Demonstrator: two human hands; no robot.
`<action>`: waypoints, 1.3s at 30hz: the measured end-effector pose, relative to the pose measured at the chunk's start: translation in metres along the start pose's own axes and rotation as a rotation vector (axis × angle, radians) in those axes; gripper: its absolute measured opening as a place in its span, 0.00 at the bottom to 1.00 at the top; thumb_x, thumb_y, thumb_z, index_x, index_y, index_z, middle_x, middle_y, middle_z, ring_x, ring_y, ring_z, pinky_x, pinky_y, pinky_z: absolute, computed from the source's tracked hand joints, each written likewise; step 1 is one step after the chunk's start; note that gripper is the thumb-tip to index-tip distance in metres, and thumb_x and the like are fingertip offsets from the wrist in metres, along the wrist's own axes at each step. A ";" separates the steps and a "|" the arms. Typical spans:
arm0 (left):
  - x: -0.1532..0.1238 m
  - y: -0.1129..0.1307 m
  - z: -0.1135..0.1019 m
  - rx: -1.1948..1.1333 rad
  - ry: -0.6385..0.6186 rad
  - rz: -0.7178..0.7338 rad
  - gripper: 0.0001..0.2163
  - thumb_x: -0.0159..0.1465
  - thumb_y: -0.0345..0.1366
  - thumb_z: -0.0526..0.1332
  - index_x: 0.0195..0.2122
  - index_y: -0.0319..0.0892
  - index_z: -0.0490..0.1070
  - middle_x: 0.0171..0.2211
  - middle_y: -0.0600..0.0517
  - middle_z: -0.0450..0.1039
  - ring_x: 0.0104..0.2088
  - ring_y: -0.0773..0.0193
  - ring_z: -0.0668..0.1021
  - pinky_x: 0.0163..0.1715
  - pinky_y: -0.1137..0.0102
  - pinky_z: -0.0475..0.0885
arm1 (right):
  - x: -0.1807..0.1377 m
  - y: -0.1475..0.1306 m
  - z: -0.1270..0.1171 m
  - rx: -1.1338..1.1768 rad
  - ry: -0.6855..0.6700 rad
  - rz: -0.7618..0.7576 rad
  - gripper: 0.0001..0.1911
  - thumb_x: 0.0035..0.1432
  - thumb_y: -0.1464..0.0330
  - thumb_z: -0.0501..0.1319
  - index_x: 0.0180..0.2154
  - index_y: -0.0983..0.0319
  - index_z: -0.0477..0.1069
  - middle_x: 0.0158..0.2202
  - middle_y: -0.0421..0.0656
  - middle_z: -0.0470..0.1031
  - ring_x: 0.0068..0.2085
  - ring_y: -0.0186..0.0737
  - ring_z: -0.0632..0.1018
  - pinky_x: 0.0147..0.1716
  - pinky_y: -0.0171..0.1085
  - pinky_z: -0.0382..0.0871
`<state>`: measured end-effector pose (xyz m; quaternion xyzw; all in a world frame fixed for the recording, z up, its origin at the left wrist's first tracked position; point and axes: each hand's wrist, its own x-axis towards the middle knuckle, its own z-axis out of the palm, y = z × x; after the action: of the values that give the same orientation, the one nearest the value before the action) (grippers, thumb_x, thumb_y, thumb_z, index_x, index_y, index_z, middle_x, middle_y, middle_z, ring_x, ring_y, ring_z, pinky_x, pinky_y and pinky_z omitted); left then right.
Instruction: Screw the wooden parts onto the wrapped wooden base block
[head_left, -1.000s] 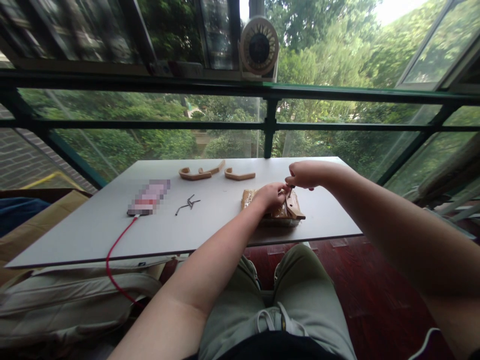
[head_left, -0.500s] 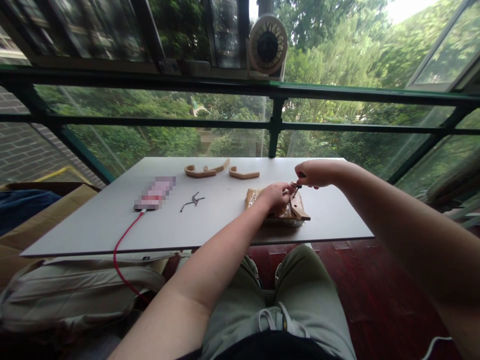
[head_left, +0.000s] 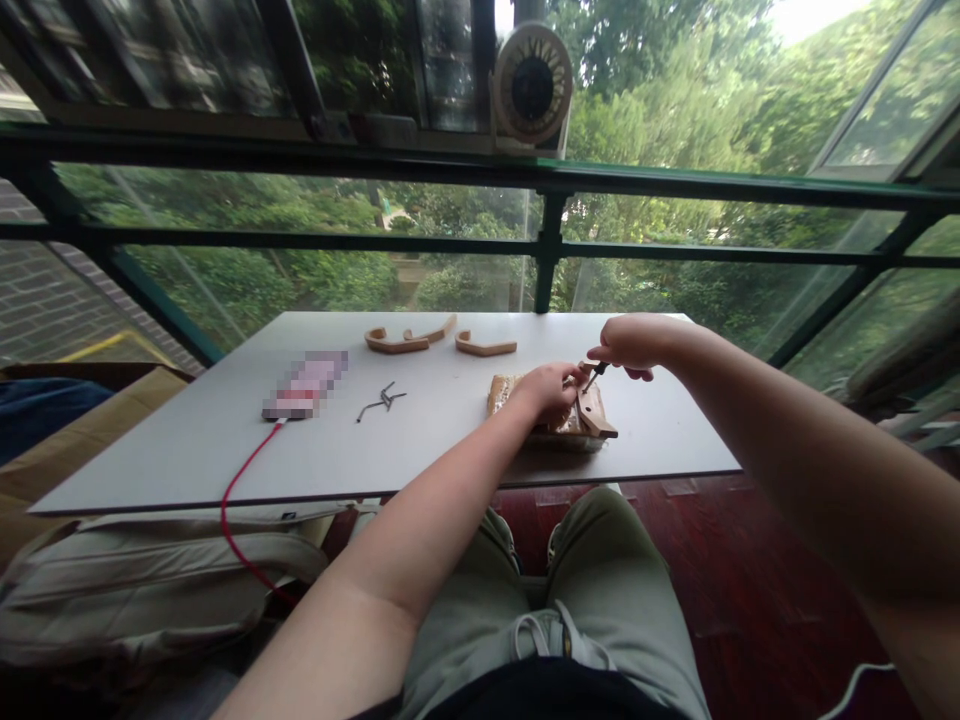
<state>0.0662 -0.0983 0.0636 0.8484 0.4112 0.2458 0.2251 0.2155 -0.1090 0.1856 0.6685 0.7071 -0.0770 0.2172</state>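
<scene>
My right hand (head_left: 628,343) is closed on the dark handle of a screwdriver (head_left: 595,375), whose thin shaft slants down to a flat wooden piece (head_left: 595,412) with a dark hole in it. That piece lies on a block wrapped in clear plastic (head_left: 504,392), near the front edge of the table. My left hand (head_left: 551,390) rests on the block, its bent fingers closed on the upper left side of the wooden piece. Those fingers partly hide the spot where the screwdriver's tip ends.
Curved wooden pieces (head_left: 486,345) lie along the back of the white table (head_left: 442,440). Several dark hex keys (head_left: 385,397) lie left of the block. Farther left is a phone (head_left: 304,390) with a red cable (head_left: 238,482) hanging over the edge. A round fan (head_left: 532,87) stands behind.
My right hand has opened its grip a little and shifted slightly on the screwdriver handle, so more of the handle shows. My left hand stays on the wooden piece.
</scene>
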 end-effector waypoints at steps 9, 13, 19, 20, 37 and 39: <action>0.001 0.000 0.000 0.034 0.010 0.037 0.13 0.62 0.39 0.55 0.45 0.49 0.74 0.46 0.53 0.77 0.43 0.60 0.77 0.45 0.71 0.70 | -0.010 0.010 0.013 0.139 0.189 -0.181 0.23 0.56 0.59 0.60 0.49 0.66 0.66 0.26 0.44 0.76 0.24 0.37 0.74 0.24 0.34 0.60; 0.001 -0.002 0.001 0.029 0.003 0.041 0.13 0.62 0.38 0.55 0.45 0.48 0.74 0.47 0.54 0.76 0.44 0.61 0.77 0.46 0.71 0.70 | -0.012 0.012 0.017 0.147 0.232 -0.215 0.19 0.57 0.64 0.59 0.48 0.65 0.63 0.26 0.43 0.76 0.24 0.35 0.73 0.23 0.33 0.58; 0.003 -0.008 0.004 0.017 0.016 0.067 0.13 0.62 0.39 0.55 0.45 0.49 0.73 0.46 0.53 0.77 0.42 0.61 0.77 0.45 0.71 0.70 | -0.013 0.013 0.012 0.151 0.207 -0.227 0.13 0.59 0.63 0.57 0.43 0.64 0.68 0.28 0.43 0.77 0.24 0.34 0.74 0.24 0.33 0.60; 0.003 -0.008 0.005 0.017 0.019 0.070 0.13 0.62 0.39 0.55 0.45 0.49 0.73 0.46 0.53 0.77 0.42 0.61 0.77 0.45 0.71 0.70 | -0.013 0.013 0.011 0.150 0.204 -0.220 0.14 0.59 0.62 0.57 0.42 0.64 0.69 0.28 0.43 0.77 0.24 0.34 0.74 0.24 0.33 0.60; 0.002 -0.005 0.004 0.031 0.027 0.052 0.12 0.62 0.38 0.55 0.45 0.49 0.74 0.45 0.53 0.77 0.43 0.61 0.78 0.45 0.70 0.70 | -0.003 0.009 0.016 0.171 0.343 -0.092 0.17 0.59 0.61 0.56 0.46 0.66 0.66 0.21 0.44 0.73 0.23 0.39 0.71 0.26 0.36 0.59; 0.002 -0.007 0.006 0.016 0.032 0.058 0.12 0.62 0.39 0.55 0.45 0.49 0.74 0.45 0.53 0.77 0.42 0.61 0.78 0.46 0.70 0.71 | -0.001 0.015 0.023 0.285 0.336 -0.192 0.15 0.58 0.67 0.55 0.47 0.64 0.63 0.22 0.42 0.73 0.22 0.37 0.70 0.24 0.35 0.59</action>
<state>0.0669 -0.0936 0.0559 0.8578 0.3918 0.2626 0.2044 0.2347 -0.1179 0.1687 0.6256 0.7756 -0.0840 -0.0084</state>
